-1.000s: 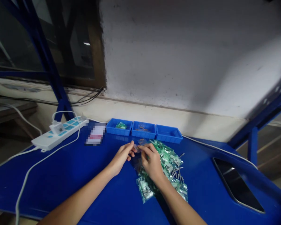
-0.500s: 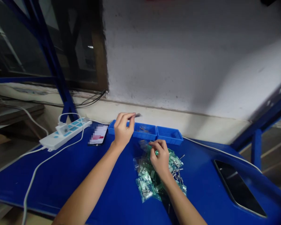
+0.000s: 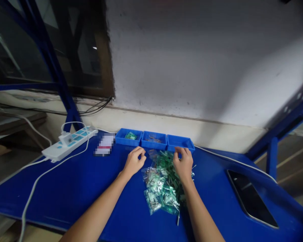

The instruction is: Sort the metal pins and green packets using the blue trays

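Note:
My left hand (image 3: 135,162) hovers over the blue table just left of the pile, its fingers curled towards the thumb with nothing visible in them. Above the pile's right side, my right hand (image 3: 183,164) has its fingers bent together in a pinch. Whatever they hold, if anything, is hidden. Between and below the hands lies a heap of small clear and green plastic packets (image 3: 164,188) with metal pins and pale pieces inside. A loose metal pin (image 3: 178,220) sits at the heap's front edge.
Three blue trays stand in a row behind the heap: a left tray (image 3: 120,140) with green packets, a middle tray (image 3: 147,144) with brownish pieces, and a right tray (image 3: 170,147). A white power strip (image 3: 58,149), a phone (image 3: 104,145) and a dark tablet-like device (image 3: 252,198) lie around.
My left hand has come down from above the trays; the small dark flat thing it held no longer shows. My right hand has shifted right and slightly up, uncovering more of the heap.

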Demonstrator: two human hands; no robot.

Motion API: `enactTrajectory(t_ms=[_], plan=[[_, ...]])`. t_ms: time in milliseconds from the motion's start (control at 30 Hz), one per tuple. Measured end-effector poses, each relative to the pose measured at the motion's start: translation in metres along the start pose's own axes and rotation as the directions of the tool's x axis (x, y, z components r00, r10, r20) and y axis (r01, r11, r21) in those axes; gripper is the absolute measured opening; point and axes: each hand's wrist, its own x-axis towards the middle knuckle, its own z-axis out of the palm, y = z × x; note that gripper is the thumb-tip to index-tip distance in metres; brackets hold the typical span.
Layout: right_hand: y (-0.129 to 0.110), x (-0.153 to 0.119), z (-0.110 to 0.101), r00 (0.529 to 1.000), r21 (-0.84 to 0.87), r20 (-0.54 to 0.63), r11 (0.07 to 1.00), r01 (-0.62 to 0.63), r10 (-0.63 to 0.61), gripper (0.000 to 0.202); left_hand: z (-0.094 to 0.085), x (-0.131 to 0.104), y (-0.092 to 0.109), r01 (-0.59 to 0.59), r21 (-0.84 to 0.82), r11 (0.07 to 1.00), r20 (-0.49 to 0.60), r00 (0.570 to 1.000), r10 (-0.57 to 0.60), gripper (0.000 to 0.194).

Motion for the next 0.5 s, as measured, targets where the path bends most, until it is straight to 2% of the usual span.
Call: enactTrajectory(t_ms=[100, 200, 300, 400, 500], plan=[[0.029, 0.006, -0.017, 0.993, -0.015, -0.06, 0.994, -0.106, 0.105, 0.026, 0.007, 0.002, 0.007, -0.11, -0.006, 0.994, 0.157, 0.981, 0.11, 0.021], [0.057, 0.009, -0.033, 0.944, -0.035, -0.157, 0.954, -0.299, 0.29, 0.032, 0.013, 0.0, 0.009, -0.138, 0.045, 0.989, 0.286, 0.951, 0.119, 0.039], [0.073, 0.006, -0.034, 0.908, -0.029, -0.048, 0.908, -0.418, 0.417, 0.041, 0.016, 0.0, 0.006, -0.135, 0.084, 0.987, 0.385, 0.918, 0.092, 0.042], [0.074, 0.0, -0.024, 0.909, -0.003, 0.103, 0.914, -0.405, 0.403, 0.044, 0.016, 0.002, 0.004, -0.144, 0.101, 0.984, 0.449, 0.89, 0.084, 0.036], [0.065, -0.005, -0.013, 0.914, 0.019, 0.188, 0.93, -0.368, 0.358, 0.047, 0.016, 0.003, 0.006, -0.142, 0.102, 0.985, 0.449, 0.89, 0.082, 0.033]])
